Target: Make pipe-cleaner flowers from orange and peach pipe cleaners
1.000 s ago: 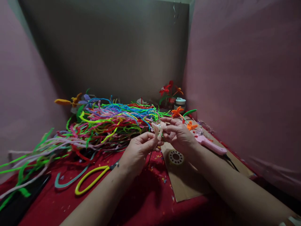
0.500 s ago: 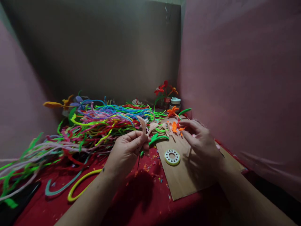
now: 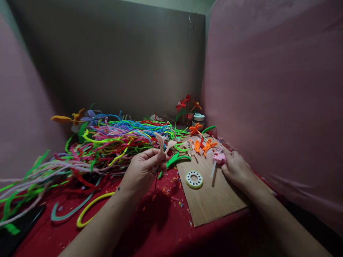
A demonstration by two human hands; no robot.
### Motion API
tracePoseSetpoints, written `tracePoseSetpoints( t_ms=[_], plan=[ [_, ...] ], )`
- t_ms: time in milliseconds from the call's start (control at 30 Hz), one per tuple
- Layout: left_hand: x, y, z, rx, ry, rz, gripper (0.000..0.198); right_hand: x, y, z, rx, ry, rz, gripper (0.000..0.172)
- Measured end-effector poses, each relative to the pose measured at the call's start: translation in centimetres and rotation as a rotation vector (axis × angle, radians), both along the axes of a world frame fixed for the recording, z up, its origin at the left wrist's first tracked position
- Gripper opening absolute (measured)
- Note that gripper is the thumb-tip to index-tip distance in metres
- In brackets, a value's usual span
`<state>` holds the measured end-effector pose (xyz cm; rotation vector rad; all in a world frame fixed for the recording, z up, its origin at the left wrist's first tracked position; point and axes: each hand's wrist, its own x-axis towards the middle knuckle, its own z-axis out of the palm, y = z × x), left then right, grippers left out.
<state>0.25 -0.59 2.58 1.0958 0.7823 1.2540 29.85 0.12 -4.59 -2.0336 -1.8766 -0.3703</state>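
Observation:
My left hand (image 3: 143, 170) is closed in a pinch on a small pale pink pipe-cleaner flower (image 3: 163, 142), holding it upright on its thin dark stem above the red cloth. My right hand (image 3: 237, 167) rests on the wooden board (image 3: 211, 200) with its fingers wrapped round the pink glue gun (image 3: 218, 159), whose nozzle points down and left. Orange pipe-cleaner petals (image 3: 206, 145) lie on the board just beyond the gun. A white ring with holes (image 3: 194, 179) sits on the board between my hands.
A big heap of coloured pipe cleaners (image 3: 107, 142) covers the left and middle of the red cloth (image 3: 160, 221). Yellow-handled scissors (image 3: 88, 210) lie at the front left. Finished flowers (image 3: 186, 103) and a small white jar (image 3: 198, 117) stand in the back corner. Pink walls close both sides.
My right hand left the pink flower, moved right across the board and closed on the glue gun. My left hand kept the flower and stayed almost still.

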Motion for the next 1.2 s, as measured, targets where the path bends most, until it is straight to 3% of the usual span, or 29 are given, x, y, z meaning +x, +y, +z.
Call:
tracePoseSetpoints(
  t_ms=[67,167,267,333,367,400,500,633,800,967,1100,1200],
  plan=[
    [-0.1,0.1,0.0,-0.001,-0.007,0.014,0.016,0.4,-0.2,-0.1,0.038,0.063,-0.003,0.043],
    [-0.2,0.2,0.0,0.003,-0.012,0.023,0.016,0.5,-1.1,0.3,0.224,0.209,0.044,0.035],
    [-0.2,0.1,0.1,0.021,-0.004,0.015,0.016,-0.1,-2.1,1.6,0.422,0.505,0.105,0.029],
    [-0.3,0.1,0.2,0.039,0.002,0.01,0.016,-1.1,-2.5,3.0,0.433,0.746,0.098,0.019],
    [-0.4,0.1,0.3,0.049,0.004,0.01,0.016,-1.7,-2.6,3.7,0.412,0.827,0.094,0.018],
    [-0.4,0.1,0.4,0.059,0.005,0.015,0.017,-2.3,-2.6,4.6,0.372,1.089,0.102,0.018],
    [-0.8,0.1,0.6,0.103,-0.004,0.037,0.019,-4.6,-2.2,7.0,0.173,1.714,0.335,0.02],
    [-1.5,0.5,0.9,0.144,-0.037,0.085,0.018,-7.9,-1.2,9.0,-0.08,1.992,0.556,0.02],
    [-2.5,1.0,1.1,0.19,-0.091,0.181,0.022,-11.9,-0.1,9.8,-0.196,2.024,0.732,0.021],
    [-2.8,1.4,0.9,0.177,-0.118,0.253,0.024,-13.4,0.3,7.9,-0.185,1.799,0.88,0.019],
    [-2.6,1.5,0.5,0.149,-0.114,0.26,0.023,-13.2,-0.1,6.0,-0.18,1.544,0.851,0.017],
    [-2.4,1.4,0.3,0.141,-0.083,0.248,0.023,-13.2,-0.5,5.5,-0.15,1.386,0.798,0.015]
  ],
)
